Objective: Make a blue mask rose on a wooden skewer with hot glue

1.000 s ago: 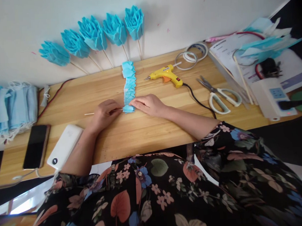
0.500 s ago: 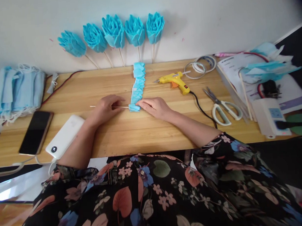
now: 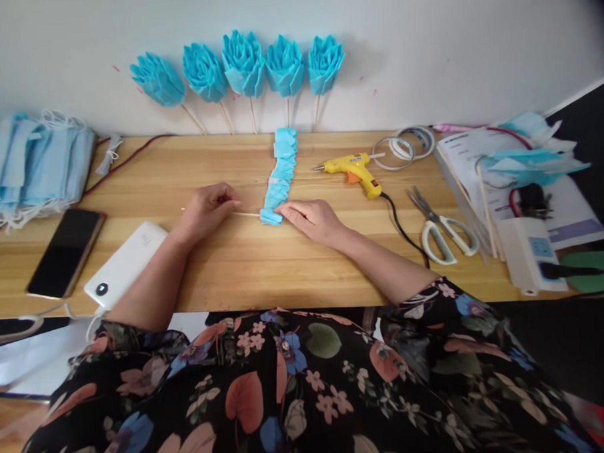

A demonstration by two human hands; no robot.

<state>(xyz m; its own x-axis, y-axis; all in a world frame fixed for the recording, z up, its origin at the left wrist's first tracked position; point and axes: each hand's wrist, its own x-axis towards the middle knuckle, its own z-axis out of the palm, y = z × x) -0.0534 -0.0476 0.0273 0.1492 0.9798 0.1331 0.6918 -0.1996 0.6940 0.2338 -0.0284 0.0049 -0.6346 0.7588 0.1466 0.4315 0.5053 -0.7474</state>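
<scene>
A pleated blue fabric strip [image 3: 281, 170] runs from the back of the table toward me, its near end wrapped over the tip of a thin wooden stick [image 3: 246, 214]. My left hand [image 3: 208, 210] is closed in a pinch around that stick, which lies sideways and pokes out a little on the far side of the hand. With fingers pressed together, my right hand [image 3: 309, 218] grips the strip's near end by its right edge. Right of the strip lies a yellow glue gun [image 3: 352, 169], its nozzle pointing left.
Several blue flowers on sticks [image 3: 245, 65] lean on the wall. Left are stacked face masks [image 3: 39, 161], a phone [image 3: 65, 253] and a white power bank [image 3: 126, 267]. Right are tape rolls [image 3: 413, 141], scissors [image 3: 439, 224], papers [image 3: 576, 208] and a power strip [image 3: 531, 256].
The left fingers have shifted slightly left along the stick and closed more tightly. The right hand stays at the strip's edge. The whole view has turned a little.
</scene>
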